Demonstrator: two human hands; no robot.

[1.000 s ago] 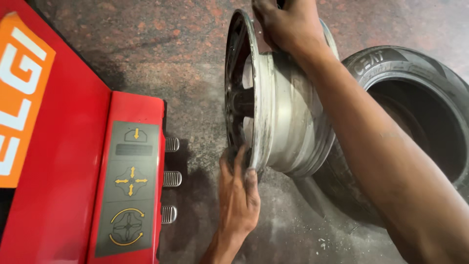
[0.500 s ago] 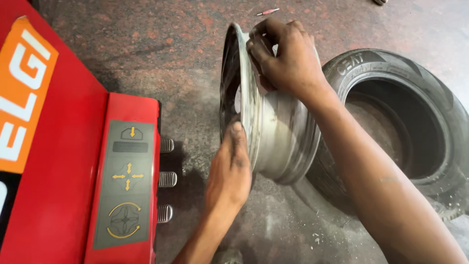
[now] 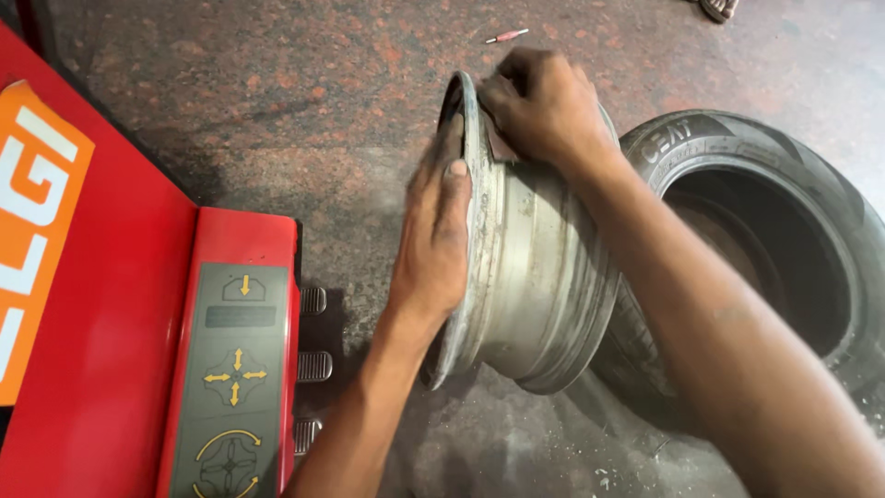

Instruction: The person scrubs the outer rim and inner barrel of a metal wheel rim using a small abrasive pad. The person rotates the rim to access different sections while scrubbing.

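Note:
A bare silver wheel rim (image 3: 539,277) stands on its edge on the stone floor, dusty and scuffed. My left hand (image 3: 433,235) lies flat against the rim's left face, fingers stretched up along its outer lip. My right hand (image 3: 544,106) grips the top of the rim from above, fingers curled over the lip. A black tyre (image 3: 784,184) without a rim leans or lies just right of the rim, touching it.
A red tyre-changing machine (image 3: 111,304) fills the left side, with a grey panel of yellow arrow symbols (image 3: 230,378) and three metal foot pedals (image 3: 313,364) sticking out toward the rim. A small red-tipped valve part (image 3: 505,36) lies on the floor beyond.
My left hand slid from the rim's lower edge up its left face to near the top. The rim tipped and the view shifted; my right hand stays on the top lip.

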